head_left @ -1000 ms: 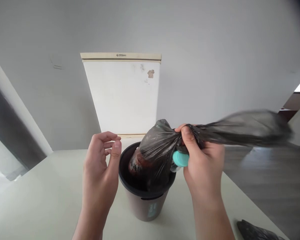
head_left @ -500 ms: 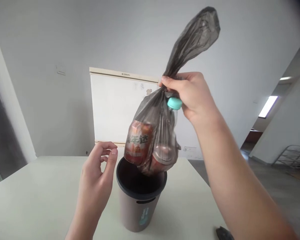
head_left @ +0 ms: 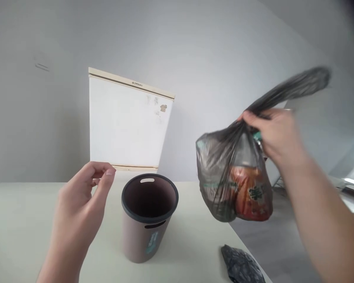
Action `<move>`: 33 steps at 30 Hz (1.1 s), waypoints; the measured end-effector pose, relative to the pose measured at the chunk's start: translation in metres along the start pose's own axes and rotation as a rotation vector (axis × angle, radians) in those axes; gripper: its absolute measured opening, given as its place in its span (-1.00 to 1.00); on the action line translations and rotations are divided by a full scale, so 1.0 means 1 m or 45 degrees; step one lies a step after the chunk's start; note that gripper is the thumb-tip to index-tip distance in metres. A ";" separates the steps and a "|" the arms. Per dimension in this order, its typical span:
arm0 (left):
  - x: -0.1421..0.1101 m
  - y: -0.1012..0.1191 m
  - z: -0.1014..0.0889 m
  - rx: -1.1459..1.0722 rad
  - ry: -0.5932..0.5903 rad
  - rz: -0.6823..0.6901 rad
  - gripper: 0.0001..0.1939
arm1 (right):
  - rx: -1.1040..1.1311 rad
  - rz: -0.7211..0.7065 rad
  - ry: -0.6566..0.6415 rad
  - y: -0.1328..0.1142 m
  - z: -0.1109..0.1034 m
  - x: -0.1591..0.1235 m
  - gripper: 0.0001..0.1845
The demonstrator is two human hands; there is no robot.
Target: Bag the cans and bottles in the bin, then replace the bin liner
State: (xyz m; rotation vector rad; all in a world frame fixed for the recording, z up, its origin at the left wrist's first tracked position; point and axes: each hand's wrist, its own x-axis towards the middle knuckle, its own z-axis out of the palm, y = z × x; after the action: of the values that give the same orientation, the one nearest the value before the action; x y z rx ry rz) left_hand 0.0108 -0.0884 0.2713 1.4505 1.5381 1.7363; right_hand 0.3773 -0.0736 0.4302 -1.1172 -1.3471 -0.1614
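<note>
My right hand point(head_left: 275, 131) grips the gathered neck of a grey plastic rubbish bag point(head_left: 233, 177), which hangs in the air to the right of the table edge. Red cans and a bottle with a teal cap show through the bag. A small brown waste bin point(head_left: 147, 220) with a dark rim stands on the white table point(head_left: 32, 220), and its inside looks bare. To the left of the bin, my left hand point(head_left: 79, 204) hovers with fingers loosely curled and nothing in it.
A folded dark plastic bag point(head_left: 242, 265) lies at the table's front right corner. A white board point(head_left: 126, 124) leans against the grey wall behind the table. Open floor lies to the right of the table.
My right hand has lifted the filled bag out of the bin and swung it off to the right, past the table edge. My left hand stayed beside the bin.
</note>
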 end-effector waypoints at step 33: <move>-0.012 0.006 0.027 0.041 -0.184 0.022 -0.73 | -0.713 -0.783 -0.748 0.210 0.043 -0.367 -0.67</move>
State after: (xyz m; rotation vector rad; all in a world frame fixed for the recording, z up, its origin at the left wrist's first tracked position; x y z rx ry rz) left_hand 0.0403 -0.0875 0.2674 1.5723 1.4887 1.5854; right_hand 0.3802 -0.1142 0.0075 -1.2172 -2.2452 -0.7397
